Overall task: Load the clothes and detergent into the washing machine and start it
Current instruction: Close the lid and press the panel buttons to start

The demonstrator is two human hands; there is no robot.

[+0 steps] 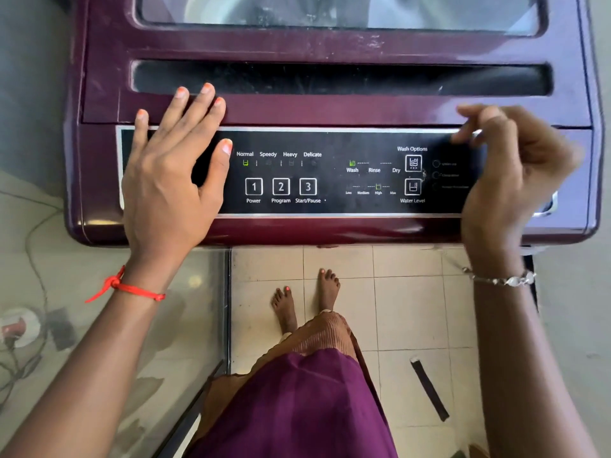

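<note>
Maroon washing machine (pixel 330 109) before us, lid shut. Our left hand (pixel 172 180) lies spread flat on the control panel's (pixel 334 143) left end. Our right hand (pixel 515 170), blurred, hangs loosely curled over its right end, leaving the buttons between uncovered.

Light: soft daylight, brightest on the pale tiled floor (pixel 396 309) by my feet.
Glare: white shine on the clear lid window (pixel 330 11) of the dark purple washing machine (pixel 297 110).
Shadows: soft and faint.
Sharp: my left hand (pixel 172 173) and the big words on the black button panel (pixel 330 180).
Blur: my right hand (pixel 515 166) is smeared; the tiny words beside it are fuzzy.
Edges: the machine's sides bend and curve.
</note>
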